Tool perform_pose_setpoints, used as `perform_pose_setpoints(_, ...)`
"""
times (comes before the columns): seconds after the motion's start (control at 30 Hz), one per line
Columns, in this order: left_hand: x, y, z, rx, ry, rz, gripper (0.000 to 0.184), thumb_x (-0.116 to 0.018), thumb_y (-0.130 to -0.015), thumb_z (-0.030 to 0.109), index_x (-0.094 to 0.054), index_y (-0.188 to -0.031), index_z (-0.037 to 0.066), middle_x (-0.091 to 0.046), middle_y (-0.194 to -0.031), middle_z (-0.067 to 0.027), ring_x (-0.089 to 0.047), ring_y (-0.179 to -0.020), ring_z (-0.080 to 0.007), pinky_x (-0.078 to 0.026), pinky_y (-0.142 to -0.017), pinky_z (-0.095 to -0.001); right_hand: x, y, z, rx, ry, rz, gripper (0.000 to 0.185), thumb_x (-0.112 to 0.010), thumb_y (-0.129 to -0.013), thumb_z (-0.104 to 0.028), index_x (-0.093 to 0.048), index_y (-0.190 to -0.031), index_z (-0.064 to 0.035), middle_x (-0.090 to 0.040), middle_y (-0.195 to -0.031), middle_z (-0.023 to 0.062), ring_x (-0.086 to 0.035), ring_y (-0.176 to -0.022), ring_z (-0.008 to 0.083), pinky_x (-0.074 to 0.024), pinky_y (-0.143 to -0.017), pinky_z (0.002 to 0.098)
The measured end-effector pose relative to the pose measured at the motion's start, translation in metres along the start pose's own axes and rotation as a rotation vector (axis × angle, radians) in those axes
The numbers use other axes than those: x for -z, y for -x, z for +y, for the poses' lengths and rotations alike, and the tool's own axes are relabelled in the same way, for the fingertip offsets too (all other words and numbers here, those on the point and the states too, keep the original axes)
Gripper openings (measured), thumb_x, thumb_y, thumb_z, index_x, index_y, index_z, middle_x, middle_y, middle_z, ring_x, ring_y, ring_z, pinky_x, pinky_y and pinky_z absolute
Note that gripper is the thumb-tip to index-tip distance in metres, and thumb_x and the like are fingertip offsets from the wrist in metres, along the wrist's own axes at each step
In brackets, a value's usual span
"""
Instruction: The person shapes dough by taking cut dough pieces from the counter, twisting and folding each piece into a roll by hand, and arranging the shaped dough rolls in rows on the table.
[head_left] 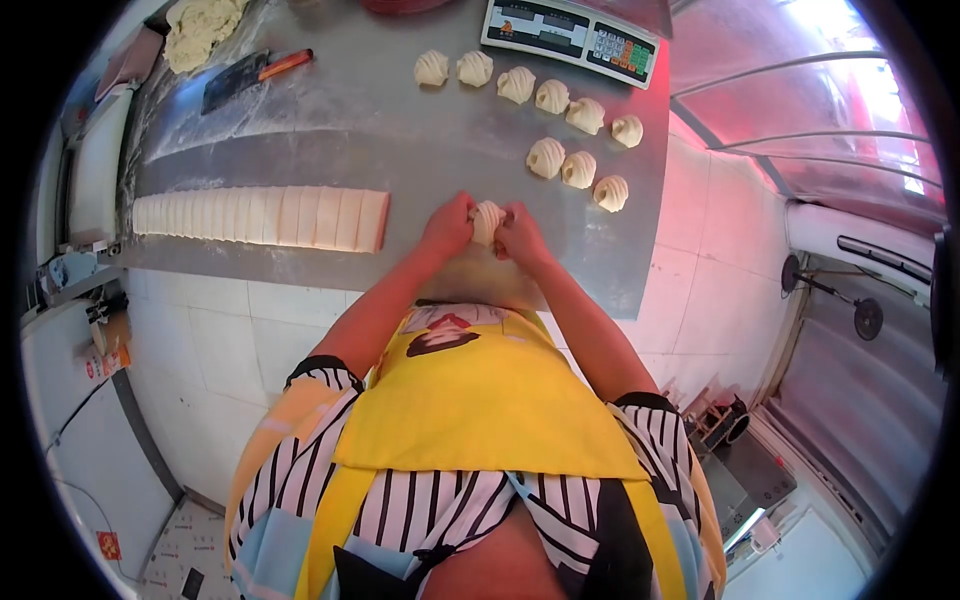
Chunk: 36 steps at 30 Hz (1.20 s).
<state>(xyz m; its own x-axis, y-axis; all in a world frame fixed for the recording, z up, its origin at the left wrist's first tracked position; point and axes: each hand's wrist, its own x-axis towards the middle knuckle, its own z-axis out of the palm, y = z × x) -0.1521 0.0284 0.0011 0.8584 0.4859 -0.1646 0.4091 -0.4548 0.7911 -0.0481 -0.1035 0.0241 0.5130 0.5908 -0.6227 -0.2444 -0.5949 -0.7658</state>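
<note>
Between my two hands is a twisted dough roll (487, 222), pale with spiral ridges, near the front edge of the metal table. My left hand (453, 222) pinches its left end with curled fingers. On the other end, my right hand (518, 231) is closed in the same way. To the left lies a long row of cut dough strips (260, 218), side by side. Several shaped dough rolls (516, 85) sit in a loose group at the back right, and a shorter row with another roll (578, 170) is nearer my right hand.
A digital scale (570, 38) stands at the back right of the metal table (390, 140). At the back left lie a dough cutter (235, 82) with an orange-red handle and a lump of dough (203, 32). Flour is smeared over the table's left part.
</note>
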Motion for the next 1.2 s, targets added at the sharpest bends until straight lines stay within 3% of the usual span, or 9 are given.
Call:
perform_pose_setpoints(0.17,0.017,-0.001,0.011,0.259,0.175,-0.229,0.022,-0.058,-0.077,0.018,-0.047,-0.09,0.005,-0.06,-0.079,-0.02,-0.057,-0.077,-0.0417,-0.043,-0.065,-0.0485,-0.002,-0.02,0.024,0.224,0.442,0.134,0.027,-0.056,-0.075,-0.001,-0.041,-0.097,-0.0048,-0.056,-0.068,0.0114,-0.056,-0.049,0.0203,-0.0419,-0.04,0.0342)
perform_pose_setpoints(0.27,0.015,-0.004,0.013,0.146,-0.067,-0.159,0.022,-0.055,-0.077,0.012,-0.046,-0.096,0.005,-0.06,-0.073,-0.018,-0.06,-0.07,-0.0387,-0.046,-0.062,-0.0452,-0.004,-0.019,0.018,0.42,0.739,0.289,0.029,-0.059,-0.073,-0.003,-0.042,-0.097,-0.0059,-0.057,-0.07,0.013,-0.059,-0.055,0.0205,-0.0444,-0.046,0.0348)
perform_pose_setpoints(0.37,0.004,0.001,0.006,0.039,-0.193,-0.034,0.02,-0.055,-0.078,0.012,-0.048,-0.095,0.004,-0.06,-0.072,-0.0166,-0.06,-0.067,-0.0354,-0.046,-0.06,-0.0429,-0.007,-0.021,0.016,0.347,0.859,0.3,0.032,-0.063,-0.073,-0.005,-0.043,-0.098,-0.0055,-0.059,-0.075,0.0127,-0.06,-0.064,0.0194,-0.0478,-0.055,0.0303)
perform_pose_setpoints(0.47,0.009,-0.01,0.003,0.061,0.092,-0.049,0.018,-0.055,-0.079,0.011,-0.051,-0.095,0.003,-0.061,-0.074,-0.0163,-0.061,-0.066,-0.0312,-0.047,-0.059,-0.0389,0.007,-0.041,0.037,0.113,0.154,0.035,0.034,-0.065,-0.076,-0.009,-0.046,-0.104,-0.0039,-0.059,-0.08,0.0116,-0.06,-0.068,0.0179,-0.0497,-0.063,0.0267)
perform_pose_setpoints(0.57,0.026,-0.063,0.029,0.122,0.318,0.0,0.017,-0.054,-0.079,0.015,-0.055,-0.092,0.003,-0.063,-0.077,-0.017,-0.061,-0.075,-0.035,-0.048,-0.066,-0.0399,0.036,0.019,-0.044,0.029,-0.625,0.106,0.034,-0.062,-0.081,-0.008,-0.047,-0.11,0.0011,-0.06,-0.075,0.0101,-0.059,-0.067,0.018,-0.0491,-0.06,0.0302)
perform_pose_setpoints(0.83,0.038,-0.122,0.014,0.026,-0.059,-0.079,0.039,-0.058,-0.078,0.01,-0.049,-0.115,0.004,-0.062,-0.072,-0.0093,-0.058,-0.053,-0.0151,-0.048,-0.052,-0.0272,0.027,0.015,-0.036,0.006,-0.218,0.019,0.032,-0.067,-0.08,-0.019,-0.056,-0.102,0.0018,-0.062,-0.083,0.0106,-0.058,-0.069,0.0154,-0.0472,-0.062,0.0266)
perform_pose_setpoints(0.93,0.118,-0.069,0.02,0.186,0.291,-0.029,0.045,-0.058,-0.08,0.011,-0.045,-0.123,0.005,-0.063,-0.075,-0.0089,-0.061,-0.057,-0.0132,-0.048,-0.052,-0.0258,-0.021,-0.019,-0.059,0.216,0.105,-0.039,0.035,-0.07,-0.075,-0.024,-0.058,-0.096,0.0026,-0.062,-0.082,0.0128,-0.058,-0.073,0.021,-0.0465,-0.065,0.0323)
perform_pose_setpoints(1.07,0.182,-0.012,-0.031,0.294,0.356,0.161,0.039,-0.056,-0.086,0.014,-0.047,-0.122,0.003,-0.064,-0.08,-0.0079,-0.061,-0.062,-0.0122,-0.049,-0.055,-0.0257,-0.105,-0.051,-0.117,0.331,0.616,-0.263,0.038,-0.072,-0.069,-0.03,-0.061,-0.09,-0.0002,-0.06,-0.082,0.0146,-0.057,-0.08,0.0302,-0.0451,-0.074,0.0406)
perform_pose_setpoints(1.2,0.193,0.017,-0.055,0.209,0.365,0.229,0.032,-0.052,-0.09,0.017,-0.051,-0.119,0.002,-0.064,-0.088,-0.0081,-0.061,-0.076,-0.0138,-0.049,-0.067,-0.0265,-0.161,-0.065,-0.101,0.646,0.85,-0.107,0.037,-0.075,-0.065,-0.023,-0.058,-0.09,-0.0014,-0.058,-0.087,0.0133,-0.055,-0.081,0.0296,-0.045,-0.076,0.0384)
